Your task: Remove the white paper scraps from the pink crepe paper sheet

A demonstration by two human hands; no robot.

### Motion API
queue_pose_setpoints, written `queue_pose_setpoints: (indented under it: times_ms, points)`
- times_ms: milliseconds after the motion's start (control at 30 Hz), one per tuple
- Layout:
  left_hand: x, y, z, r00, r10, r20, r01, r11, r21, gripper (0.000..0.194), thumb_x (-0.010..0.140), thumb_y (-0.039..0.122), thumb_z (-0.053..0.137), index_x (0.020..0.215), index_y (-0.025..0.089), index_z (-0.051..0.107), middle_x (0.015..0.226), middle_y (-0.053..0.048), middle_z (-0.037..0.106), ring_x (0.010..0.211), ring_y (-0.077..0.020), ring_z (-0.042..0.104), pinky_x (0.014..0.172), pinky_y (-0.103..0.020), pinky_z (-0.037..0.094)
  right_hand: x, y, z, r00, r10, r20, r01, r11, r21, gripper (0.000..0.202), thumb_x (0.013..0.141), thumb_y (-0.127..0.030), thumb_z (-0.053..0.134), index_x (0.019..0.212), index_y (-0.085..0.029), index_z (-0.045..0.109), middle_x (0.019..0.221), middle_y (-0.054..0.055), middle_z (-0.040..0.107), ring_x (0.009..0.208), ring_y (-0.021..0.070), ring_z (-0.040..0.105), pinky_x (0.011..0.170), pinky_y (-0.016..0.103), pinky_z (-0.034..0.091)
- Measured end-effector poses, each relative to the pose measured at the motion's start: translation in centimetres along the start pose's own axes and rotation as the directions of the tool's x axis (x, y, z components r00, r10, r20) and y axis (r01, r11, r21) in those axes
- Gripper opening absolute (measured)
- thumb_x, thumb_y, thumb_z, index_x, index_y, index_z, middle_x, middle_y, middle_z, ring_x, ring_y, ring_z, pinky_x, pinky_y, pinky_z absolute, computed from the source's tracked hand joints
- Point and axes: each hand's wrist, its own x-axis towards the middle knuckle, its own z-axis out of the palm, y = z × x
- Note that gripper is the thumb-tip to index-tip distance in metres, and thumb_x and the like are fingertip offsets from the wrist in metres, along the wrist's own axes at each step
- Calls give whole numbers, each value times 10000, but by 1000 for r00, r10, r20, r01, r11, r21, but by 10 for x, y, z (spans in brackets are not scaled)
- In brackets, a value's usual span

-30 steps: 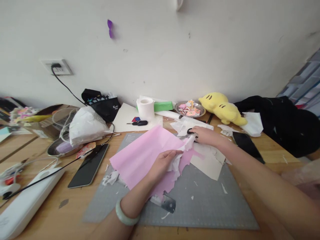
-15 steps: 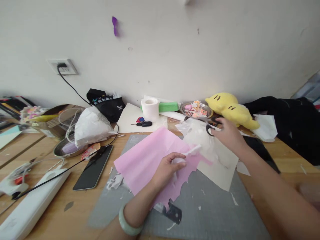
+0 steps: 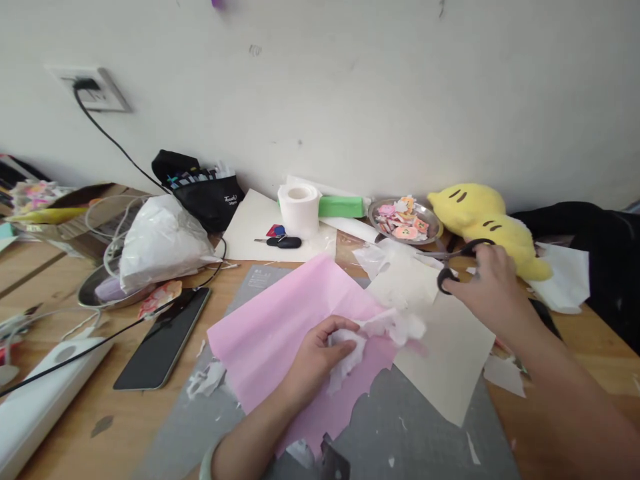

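Observation:
My left hand (image 3: 315, 363) is curled with thumb and fingers closed on crumpled white thin paper (image 3: 345, 363). A loose end of the paper trails off to its right. Beneath lies a pink sheet (image 3: 275, 327) with a ragged, scalloped lower edge. My right hand (image 3: 493, 287) grips black-handled scissors (image 3: 447, 281) by their loops, which stand apart. Their blades point left, near the tray of cutouts, away from the white paper. A cream sheet (image 3: 457, 353) lies below the scissors, partly over the grey cutting mat (image 3: 410, 427).
A paper roll (image 3: 299, 217), keys (image 3: 285, 242) and a tray of cutouts (image 3: 434, 220) stand at the back. Yellow plush toys (image 3: 470, 203) sit at back right. On the left are a phone (image 3: 163, 340), a white power strip (image 3: 47, 393) and a plastic bag (image 3: 160, 243).
My right hand has drawn the scissors to the right, away from my left hand. More crumpled white paper shows around my left fingers. The view has shifted slightly.

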Motion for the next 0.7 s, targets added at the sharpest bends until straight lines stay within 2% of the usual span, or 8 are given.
queue_pose_setpoints:
  times_ms: [133,233,333,433,500,533,600,700]
  points:
    - [1,1,-1,1000,-22,-1,22,1000,-23,265,695,303,715,916,191,622,642,41,559,483,-74,487,465,-187,378,8,-1,-12,999,33,2,-33,994,107,435,633,-231,573,1055,-206,470,1066,122,453,1128,368,401,983,513,300]
    - [1,1,-2,1000,-25,9,25,999,-20,241,704,291,711,919,197,658,752,15,600,524,-75,504,487,-191,387,-3,-13,-19,995,94,20,-95,935,343,439,693,-309,613,1092,-241,442,1114,112,448,1098,310,436,941,441,359]
    - [1,1,-3,1000,-4,23,4,1000,-8,206,701,247,710,904,218,696,938,-5,617,597,-82,525,524,-195,407,-41,-33,-18,940,8,342,-228,761,608,384,766,-564,562,937,-234,466,835,41,513,715,205,546,642,339,478]
    - [1,2,-5,999,34,35,-34,999,3,183,690,186,712,869,222,722,1028,-12,615,752,-117,564,617,-194,430,-91,-50,-6,726,-254,639,-431,555,711,611,829,-745,173,734,-206,445,533,-40,381,412,128,427,416,260,396]
    - [0,4,-7,998,35,43,-35,999,2,188,684,160,707,861,223,719,1016,-9,620,754,-118,567,624,-194,430,-117,-51,4,369,-591,717,-722,304,622,620,815,-755,272,805,-168,472,601,4,466,508,140,490,512,274,431]
    - [0,4,-7,999,24,47,-24,1000,-3,190,684,161,702,863,222,711,987,-5,622,701,-105,559,593,-193,423,-125,-48,8,283,-615,736,-768,314,558,629,810,-754,310,811,-151,491,639,25,492,561,146,507,575,289,439]
    - [-1,4,-8,998,7,62,-5,1000,-25,185,683,183,697,866,215,690,890,7,610,580,-78,520,518,-189,393,-133,-38,14,167,-631,757,-814,345,467,628,789,-745,400,835,-130,518,677,43,518,609,146,519,600,271,421]
    - [-1,1,-9,994,-4,106,9,999,-46,150,685,216,690,826,193,644,729,26,563,489,-66,472,454,-185,344,-130,-17,19,84,-604,793,-888,315,335,636,756,-764,424,855,-142,514,675,17,492,582,138,523,546,243,419]
